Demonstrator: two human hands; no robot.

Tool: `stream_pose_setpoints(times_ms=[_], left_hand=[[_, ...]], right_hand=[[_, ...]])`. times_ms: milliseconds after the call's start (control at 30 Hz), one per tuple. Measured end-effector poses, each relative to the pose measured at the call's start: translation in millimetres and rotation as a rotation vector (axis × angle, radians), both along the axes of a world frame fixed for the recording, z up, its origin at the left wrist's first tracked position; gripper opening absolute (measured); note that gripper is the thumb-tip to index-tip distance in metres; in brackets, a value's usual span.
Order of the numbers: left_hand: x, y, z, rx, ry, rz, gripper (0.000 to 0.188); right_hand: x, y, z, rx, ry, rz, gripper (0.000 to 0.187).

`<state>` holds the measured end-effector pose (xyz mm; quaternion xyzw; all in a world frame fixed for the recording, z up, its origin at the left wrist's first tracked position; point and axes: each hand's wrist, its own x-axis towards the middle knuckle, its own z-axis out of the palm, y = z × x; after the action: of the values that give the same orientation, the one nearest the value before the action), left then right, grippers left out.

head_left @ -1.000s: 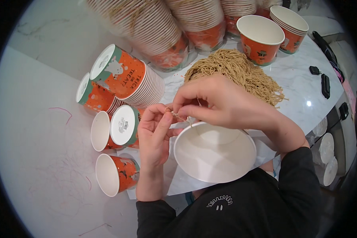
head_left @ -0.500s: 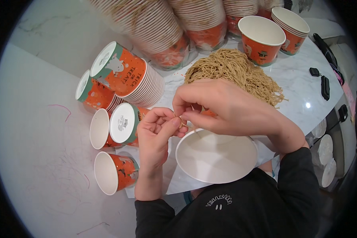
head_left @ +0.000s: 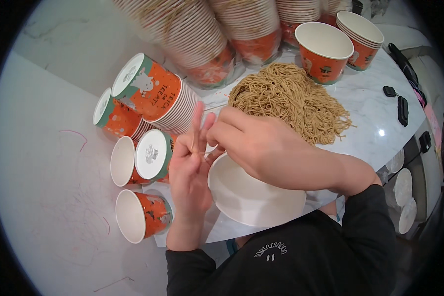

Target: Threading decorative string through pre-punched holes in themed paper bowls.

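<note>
My left hand is raised beside a paper bucket's rim, its index finger up and its other fingers bent in on a thin tan string. Just right of it, my right hand is closed with its fingertips on the same string, partly hiding where the string runs. Below both hands, close to my body, a large paper bucket shows its bare white inside. Beyond my right hand a heap of loose tan strings lies on the table.
Orange printed buckets lie on their sides at the left, among them a nested stack and a single bucket. Wrapped bucket stacks stand at the back. An upright bucket and a black key fob are on the marble table.
Both hands have shifted slightly left, and my left index finger has straightened upward. My right hand has turned over the string. The near bucket has moved a little left.
</note>
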<state>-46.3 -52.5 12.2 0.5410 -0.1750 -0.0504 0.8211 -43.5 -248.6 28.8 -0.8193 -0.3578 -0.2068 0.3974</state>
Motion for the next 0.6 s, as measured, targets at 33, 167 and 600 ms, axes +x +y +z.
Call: stream_pose_setpoints(times_ms=[33,167,600], left_hand=[[-5.5,1.3,1.5,-0.012,0.020,0.036,0.015],[-0.9,-5.9,-15.8,0.186,-0.528,0.430,0.010],[2.3,23.0,9.6,-0.089,0.294,-0.167,0.014]], right_hand=[[2.3,0.2,1.6,0.000,-0.009,0.049,0.020],[15.3,1.8,2.0,0.066,0.006,0.174,0.019],[33.1,0.1,10.5,0.248,0.429,0.499,0.016]])
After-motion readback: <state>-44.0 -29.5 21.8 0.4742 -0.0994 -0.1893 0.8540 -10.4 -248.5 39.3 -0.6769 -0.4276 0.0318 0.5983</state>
